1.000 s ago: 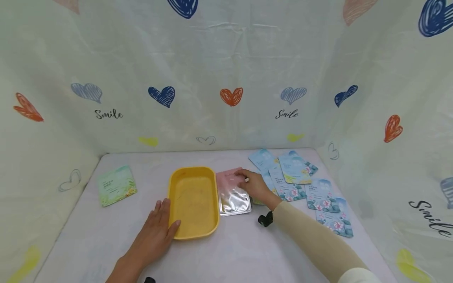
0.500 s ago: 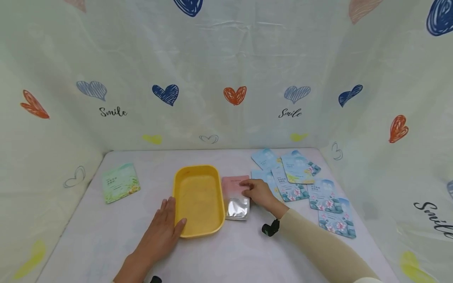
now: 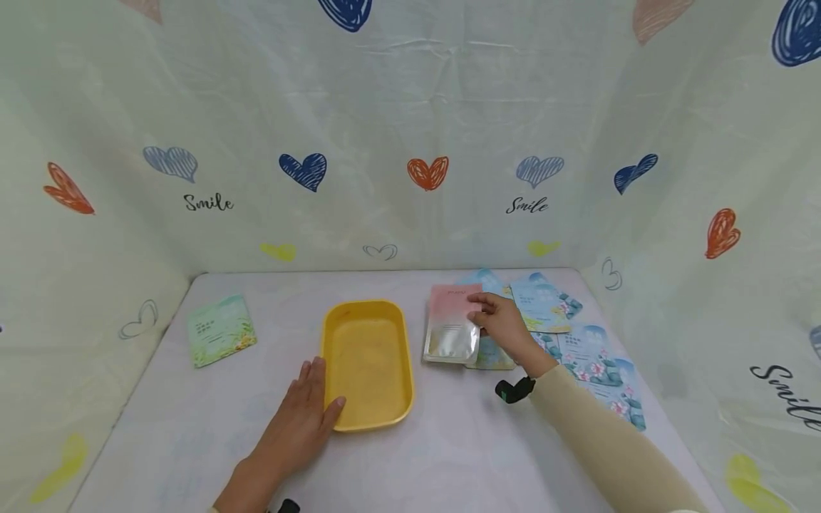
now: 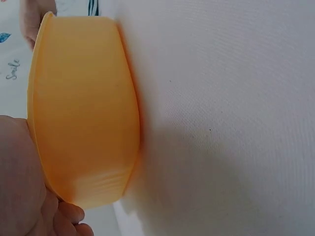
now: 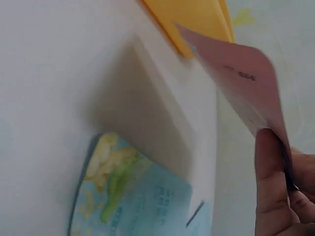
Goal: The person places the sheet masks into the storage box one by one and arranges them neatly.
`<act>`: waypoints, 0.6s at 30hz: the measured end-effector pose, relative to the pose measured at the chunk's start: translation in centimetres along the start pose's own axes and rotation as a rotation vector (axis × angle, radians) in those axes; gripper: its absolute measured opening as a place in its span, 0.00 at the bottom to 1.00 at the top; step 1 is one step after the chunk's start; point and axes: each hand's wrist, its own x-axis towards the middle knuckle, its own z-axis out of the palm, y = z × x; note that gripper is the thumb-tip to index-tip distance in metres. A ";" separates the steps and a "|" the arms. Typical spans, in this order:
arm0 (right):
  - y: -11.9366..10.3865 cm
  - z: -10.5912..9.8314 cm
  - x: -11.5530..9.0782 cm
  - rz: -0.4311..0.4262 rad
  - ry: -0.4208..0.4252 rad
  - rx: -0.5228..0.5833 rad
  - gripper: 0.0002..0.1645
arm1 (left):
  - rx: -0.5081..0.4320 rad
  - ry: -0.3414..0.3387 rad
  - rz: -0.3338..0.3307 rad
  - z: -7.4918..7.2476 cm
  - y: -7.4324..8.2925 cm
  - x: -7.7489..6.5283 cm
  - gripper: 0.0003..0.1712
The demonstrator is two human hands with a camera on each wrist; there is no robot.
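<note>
My right hand (image 3: 503, 324) pinches a pink-and-silver sachet (image 3: 449, 324) by its right edge, between thumb and fingers. In the right wrist view the pink sachet (image 5: 241, 73) is raised off the table, its shadow falling below. A yellow plastic tray (image 3: 368, 424) stands left of it. My left hand (image 3: 295, 420) rests against the tray's left side, fingers extended and thumb at the near rim. From the left wrist, the tray's outer wall (image 4: 83, 108) shows with fingertips (image 4: 71, 211) touching it. Partly behind the right hand lies a blue sachet (image 5: 142, 196) with yellow flowers.
Several blue floral sachets (image 3: 586, 353) overlap on the right of the white-covered table (image 3: 436, 456). One green sachet (image 3: 221, 331) lies at the far left. A heart-printed cloth (image 3: 365, 214) walls in the back and sides.
My right hand has lifted the pink sachet off the table and carried it right and away from the tray. The left hand has stayed at the tray.
</note>
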 end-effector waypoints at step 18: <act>-5.2 1.7 -0.3 -0.013 -0.015 0.177 0.28 | 0.087 0.069 0.071 -0.4 -0.3 0.5 0.50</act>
